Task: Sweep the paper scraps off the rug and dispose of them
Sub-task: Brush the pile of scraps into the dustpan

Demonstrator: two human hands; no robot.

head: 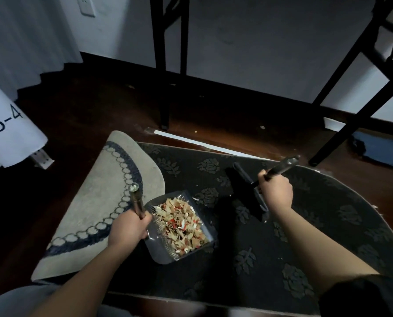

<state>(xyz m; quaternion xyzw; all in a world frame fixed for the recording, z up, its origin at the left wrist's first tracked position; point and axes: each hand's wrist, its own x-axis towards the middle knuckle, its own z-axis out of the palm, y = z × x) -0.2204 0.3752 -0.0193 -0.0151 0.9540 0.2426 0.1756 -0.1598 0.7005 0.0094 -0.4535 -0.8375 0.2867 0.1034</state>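
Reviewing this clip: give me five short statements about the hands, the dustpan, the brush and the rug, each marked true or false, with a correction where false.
1. The left hand grips the handle of the dustpan. True.
2. The dustpan is empty. False: it holds a heap of paper scraps.
3. The right hand grips the brush by its handle. True.
4. The dark rug lies fully flat. False: its left side is folded over, showing the pale underside.
5. No scraps remain on the rug. False: a few small pieces lie near the brush head.
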